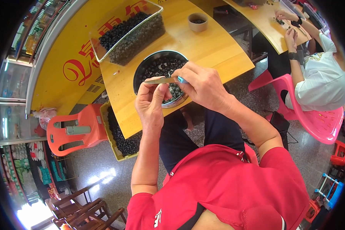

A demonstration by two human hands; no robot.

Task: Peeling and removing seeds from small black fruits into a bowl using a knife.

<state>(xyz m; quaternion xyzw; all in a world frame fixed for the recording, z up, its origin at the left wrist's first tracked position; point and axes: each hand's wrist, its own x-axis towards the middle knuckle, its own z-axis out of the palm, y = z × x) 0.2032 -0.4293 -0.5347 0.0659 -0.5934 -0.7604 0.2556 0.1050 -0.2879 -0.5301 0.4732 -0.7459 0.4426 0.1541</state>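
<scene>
A thin pointed metal blade point(161, 80) with a bit of blue at its handle end lies level above a round dark bowl point(137, 73). My right hand point(203, 82) is closed around the handle end. My left hand point(151, 101) is closed in a pinch just under the blade's tip, thumb against fingers; whatever small thing sits between them is hidden. Inside the bowl are many small black and grey ring-shaped parts point(165, 67), partly covered by my hands.
A clear bin point(157, 32) of black parts and a small round cup point(197, 26) stand on the wooden table point(214, 50). A yellow crate point(117, 147) of black pieces is beside an orange chair point(76, 132). Another person point(320, 76) works at a table on the right.
</scene>
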